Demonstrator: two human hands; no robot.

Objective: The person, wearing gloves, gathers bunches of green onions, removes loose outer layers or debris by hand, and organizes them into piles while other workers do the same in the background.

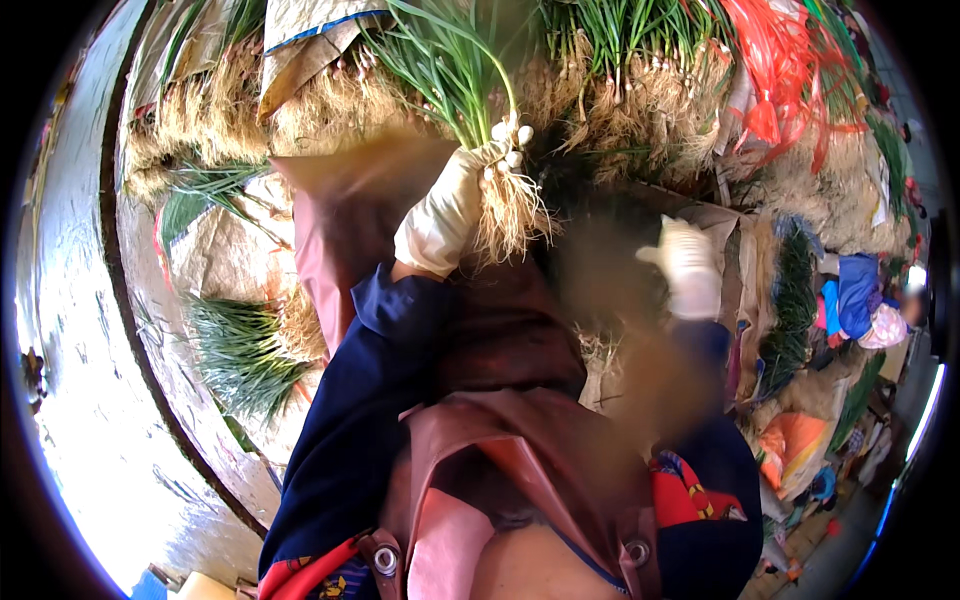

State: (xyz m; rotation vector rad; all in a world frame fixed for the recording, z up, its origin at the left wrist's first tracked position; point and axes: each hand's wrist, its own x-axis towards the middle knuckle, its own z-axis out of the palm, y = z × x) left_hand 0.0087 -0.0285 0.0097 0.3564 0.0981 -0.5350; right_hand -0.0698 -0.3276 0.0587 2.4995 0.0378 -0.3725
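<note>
My left hand (443, 215), in a whitish glove, is closed around a bunch of spring onions (455, 90). The green leaves point up and away, and the pale roots (512, 215) hang down to the right of the glove. Small white bulbs bunch together beside the fingers, and one leaf curves down to them. My right hand (685, 265), also gloved, is off to the right, apart from the bunch. Its thumb stands away from the fingers, and I see nothing held in it. A brown apron (500, 340) covers my lap beneath the left hand.
Rows of spring onions (640, 80) with long dry roots lie along the far side. Smaller bundles (250, 350) rest on sacking at the left. Red plastic strips (775, 80) hang at the far right. A person in blue (858, 295) is farther right. A dark blur hides part of the middle.
</note>
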